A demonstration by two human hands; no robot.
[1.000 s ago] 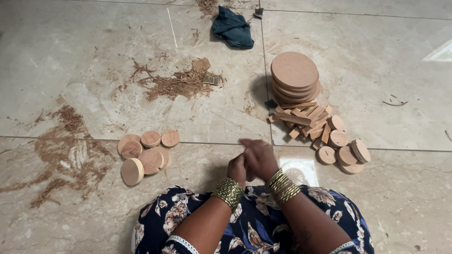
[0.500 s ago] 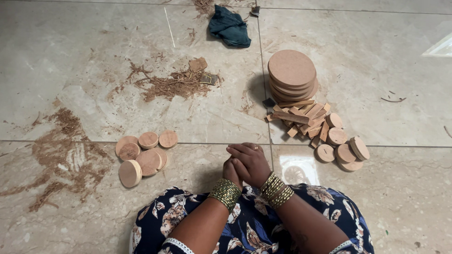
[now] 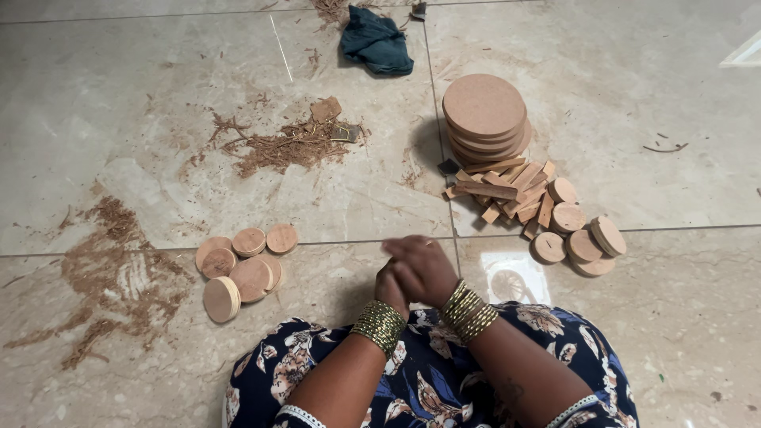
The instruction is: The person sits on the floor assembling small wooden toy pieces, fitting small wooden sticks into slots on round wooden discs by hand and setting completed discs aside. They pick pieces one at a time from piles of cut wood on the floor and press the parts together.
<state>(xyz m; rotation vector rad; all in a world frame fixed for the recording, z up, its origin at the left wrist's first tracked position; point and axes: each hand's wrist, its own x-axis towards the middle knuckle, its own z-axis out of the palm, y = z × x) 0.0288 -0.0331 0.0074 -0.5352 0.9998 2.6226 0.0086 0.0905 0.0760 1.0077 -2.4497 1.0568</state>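
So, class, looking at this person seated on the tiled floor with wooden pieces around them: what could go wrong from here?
1. The stack of large discs sits uneven and slightly offset; a knock might topple it onto the wooden strips.
2. Shavings are scattered on the glossy floor; someone could slip.
3. The right hand covers the left hand tightly, so whatever they may hold is hidden; splinters are possible.

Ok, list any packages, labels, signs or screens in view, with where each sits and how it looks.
None in view: only the tiled floor with round wooden discs, wood strips, brown shavings and a dark teal cloth.
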